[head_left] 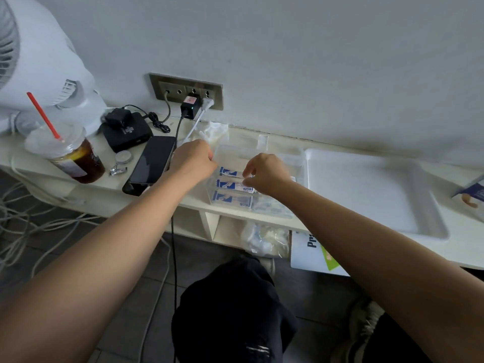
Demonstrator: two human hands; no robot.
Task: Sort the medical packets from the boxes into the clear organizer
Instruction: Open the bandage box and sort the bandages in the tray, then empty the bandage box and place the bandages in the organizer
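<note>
Pinches with the right hand [267,174], fingers and thumb curled, the right end of a blue-and-white packet [234,185] inside the clear organizer [262,150]. Sets the left hand [193,161], fingers curled under, against the organizer's left wall; cannot tell whether gripping that wall or merely pressed to it.

In the organizer's near-left part: three like items in a row from far to near. Pinched packet in the middle, second packet [229,171] just behind, third packet [231,199] just in front. Right of the third, paler packets [269,205], blurred through the clear wall. Organizer seated on a white shelf [183,203] set against the wall, close to the shelf's front edge.

Outward to the right: white tray [366,195] just beside the organizer; past it, at the frame edge, part of a blue-and-white box [474,192].

Outward to the left: dark phone [152,163] lying flat just beside the left hand, then a small round tin [123,156], a black device [125,132], a lidded cup [70,155] of dark drink with a red straw, and a white fan [39,61].

Behind the left hand: crumpled clear wrapper [213,131]; above it, a socket panel [186,90] with plugs inserted.
</note>
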